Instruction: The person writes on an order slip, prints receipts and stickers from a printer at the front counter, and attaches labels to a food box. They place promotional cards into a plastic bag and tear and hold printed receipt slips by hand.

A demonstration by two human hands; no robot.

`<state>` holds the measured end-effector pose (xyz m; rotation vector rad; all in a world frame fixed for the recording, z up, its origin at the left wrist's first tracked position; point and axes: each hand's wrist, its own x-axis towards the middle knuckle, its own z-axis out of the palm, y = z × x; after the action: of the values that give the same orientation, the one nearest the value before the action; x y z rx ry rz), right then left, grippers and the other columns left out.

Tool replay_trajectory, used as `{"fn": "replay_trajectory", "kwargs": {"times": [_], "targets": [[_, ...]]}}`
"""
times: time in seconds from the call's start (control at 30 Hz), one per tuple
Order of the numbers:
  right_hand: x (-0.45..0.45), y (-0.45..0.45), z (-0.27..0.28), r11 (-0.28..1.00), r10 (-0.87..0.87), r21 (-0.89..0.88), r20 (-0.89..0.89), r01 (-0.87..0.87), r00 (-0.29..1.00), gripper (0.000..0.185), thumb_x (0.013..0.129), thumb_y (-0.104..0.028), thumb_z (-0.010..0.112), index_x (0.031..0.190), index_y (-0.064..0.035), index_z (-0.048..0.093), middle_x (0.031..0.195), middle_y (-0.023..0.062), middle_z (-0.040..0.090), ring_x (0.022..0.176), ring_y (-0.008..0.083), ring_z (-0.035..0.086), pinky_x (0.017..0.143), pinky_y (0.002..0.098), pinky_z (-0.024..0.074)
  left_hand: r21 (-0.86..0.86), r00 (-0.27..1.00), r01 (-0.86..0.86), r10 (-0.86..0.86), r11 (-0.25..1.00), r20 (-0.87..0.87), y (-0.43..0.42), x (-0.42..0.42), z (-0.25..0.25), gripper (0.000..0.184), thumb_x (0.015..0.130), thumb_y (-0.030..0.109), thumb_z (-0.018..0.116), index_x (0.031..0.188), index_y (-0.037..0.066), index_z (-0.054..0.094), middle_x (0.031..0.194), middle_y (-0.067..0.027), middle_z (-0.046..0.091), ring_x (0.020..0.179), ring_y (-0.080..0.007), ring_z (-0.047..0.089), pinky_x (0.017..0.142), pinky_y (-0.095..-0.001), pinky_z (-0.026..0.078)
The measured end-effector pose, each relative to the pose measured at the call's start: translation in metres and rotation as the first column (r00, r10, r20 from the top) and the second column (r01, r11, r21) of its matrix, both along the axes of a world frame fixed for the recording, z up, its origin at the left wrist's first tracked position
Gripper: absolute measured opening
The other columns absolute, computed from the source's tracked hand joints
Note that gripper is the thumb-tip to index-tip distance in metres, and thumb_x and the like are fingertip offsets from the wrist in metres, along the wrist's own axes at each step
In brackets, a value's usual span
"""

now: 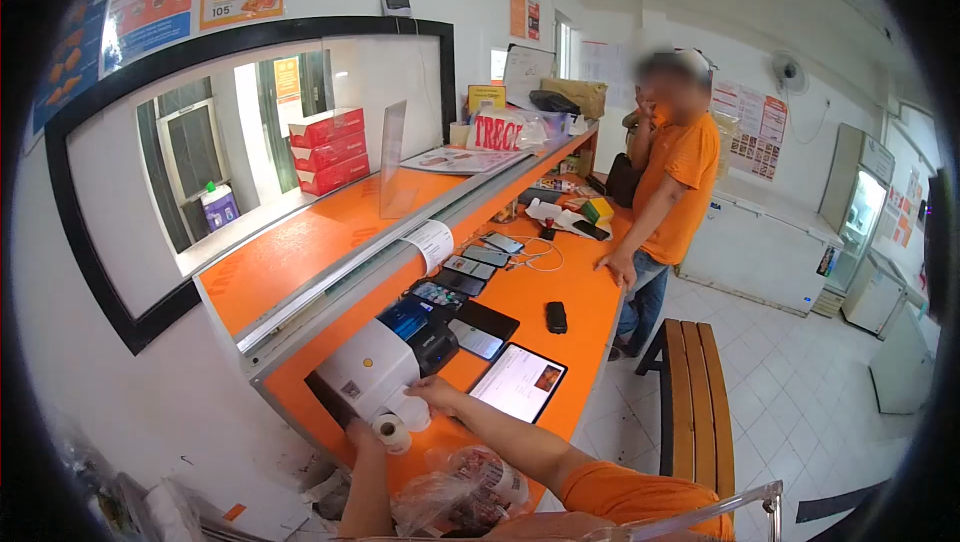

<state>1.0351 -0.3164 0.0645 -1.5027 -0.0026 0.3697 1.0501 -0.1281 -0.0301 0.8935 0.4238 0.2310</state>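
Observation:
A white box-shaped machine, which looks like a label printer, stands on the orange counter in front of me. My right hand is at its near right corner, fingers pinched at the edge of a white paper strip. Just below lies a roll of white paper. My left hand is beside the roll, by the machine's lower left side; its fingers are mostly hidden. Close to my forearms is a clear plastic bag with printed contents.
A lit tablet, several phones, a small black device and a black printer lie along the counter. A person in an orange shirt leans on its far end. A wooden bench stands right.

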Motion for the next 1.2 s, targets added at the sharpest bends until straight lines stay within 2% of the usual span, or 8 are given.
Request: {"fn": "replay_trajectory", "kwargs": {"times": [0.17, 0.47, 0.57, 0.77, 0.87, 0.97, 1.03, 1.2], "targets": [[0.008, -0.002, -0.01, 0.999, 0.029, -0.023, -0.033, -0.03, 0.999, 0.034, 0.08, -0.028, 0.063, 0.095, 0.0025, 0.061, 0.079, 0.0122, 0.062, 0.057, 0.0194, 0.06, 0.042, 0.0303, 0.0489, -0.078, 0.991, 0.099, -0.09, 0.992, 0.103, -0.007, -0.028, 0.054, 0.033, 0.09, 0.025, 0.036, 0.108, 0.003, 0.051, 0.103, -0.0082, 0.056, 0.092, -0.0236, 0.056, 0.077, -0.0336, 0.048], [0.007, 0.007, 0.008, 0.977, -0.002, -0.214, -0.01, 0.0, 1.0, 0.043, 0.077, -0.034, 0.065, 0.102, 0.0009, 0.061, 0.088, 0.0122, 0.063, 0.074, 0.0225, 0.062, 0.048, 0.0383, 0.0489, -0.065, 0.99, 0.064, -0.055, 0.996, 0.134, 0.003, -0.004, -0.009, 0.043, 0.091, 0.037, 0.039, 0.116, 0.004, 0.048, 0.111, -0.0071, 0.055, 0.097, -0.0237, 0.055, 0.08, -0.0331, 0.046], [0.016, 0.005, -0.007, 0.996, 0.032, -0.082, -0.045, -0.036, 0.998, 0.048, 0.074, -0.031, 0.069, 0.105, 0.0034, 0.059, 0.096, 0.019, 0.061, 0.088, 0.0342, 0.06, 0.066, 0.049, 0.0503, -0.005, 0.986, 0.115, -0.114, 0.993, 0.122, -0.003, -0.02, 0.03, 0.043, 0.091, 0.037, 0.039, 0.117, 0.003, 0.047, 0.111, -0.0092, 0.055, 0.098, -0.0246, 0.055, 0.081, -0.0331, 0.045], [0.0, 0.008, 0.011, 0.998, -0.037, -0.053, -0.018, 0.036, 0.999, 0.039, 0.076, -0.033, 0.067, 0.094, 0.0018, 0.063, 0.078, 0.0103, 0.063, 0.062, 0.0195, 0.06, 0.043, 0.0353, 0.0454, 0.121, 0.998, 0.067, -0.066, 0.99, -0.005, 0.004, -0.018, 0.027, 0.043, 0.092, 0.038, 0.039, 0.115, 0.004, 0.05, 0.111, -0.0076, 0.053, 0.098, -0.0224, 0.054, 0.083, -0.0331, 0.044], [0.001, 0.008, 0.008, 0.996, -0.087, 0.006, 0.013, 0.087, 0.996, 0.037, 0.077, -0.035, 0.067, 0.087, 0.0005, 0.064, 0.071, 0.0078, 0.061, 0.059, 0.0175, 0.057, 0.044, 0.0341, 0.0446, -0.03, 0.982, 0.025, -0.018, 0.999, 0.189, -0.005, -0.03, 0.043, 0.056, 0.092, 0.046, 0.037, 0.124, 0.0, 0.042, 0.123, -0.0113, 0.048, 0.109, -0.0256, 0.049, 0.091, -0.0328, 0.04], [0.036, 0.0, -0.032, 0.898, -0.235, -0.269, 0.378, 0.349, 0.896, 0.036, 0.074, -0.037, 0.07, 0.075, -0.0031, 0.057, 0.063, 0.0065, 0.057, 0.056, 0.016, 0.054, 0.049, 0.0315, 0.0446, 0.032, 0.952, 0.166, -0.168, 0.986, 0.257, 0.003, -0.031, 0.043, 0.071, 0.088, 0.056, 0.039, 0.132, 0.001, 0.032, 0.13, -0.0103, 0.041, 0.113, -0.0241, 0.046, 0.095, -0.032, 0.038], [0.028, 0.003, -0.012, 0.647, -0.348, -0.281, 0.718, 0.708, 0.603, 0.044, 0.076, -0.031, 0.067, 0.099, 0.0011, 0.048, 0.089, 0.0173, 0.053, 0.08, 0.0261, 0.056, 0.068, 0.0357, 0.0464, 0.045, 0.967, 0.188, -0.193, 0.981, 0.166, -0.004, -0.043, 0.071, 0.07, 0.088, 0.055, 0.04, 0.131, 0.0, 0.033, 0.129, -0.0089, 0.042, 0.113, -0.0232, 0.046, 0.095, -0.0312, 0.037], [0.032, 0.002, 0.011, 0.82, -0.207, -0.237, 0.727, 0.522, 0.655, 0.043, 0.085, -0.022, 0.057, 0.12, 0.0001, 0.047, 0.103, 0.0185, 0.057, 0.093, 0.0263, 0.057, 0.079, 0.0329, 0.0453, 0.058, 0.974, 0.17, -0.176, 0.984, 0.139, -0.012, -0.051, 0.09, 0.072, 0.087, 0.055, 0.041, 0.131, -0.001, 0.031, 0.13, -0.0103, 0.041, 0.115, -0.0236, 0.044, 0.097, -0.0312, 0.034]]}}
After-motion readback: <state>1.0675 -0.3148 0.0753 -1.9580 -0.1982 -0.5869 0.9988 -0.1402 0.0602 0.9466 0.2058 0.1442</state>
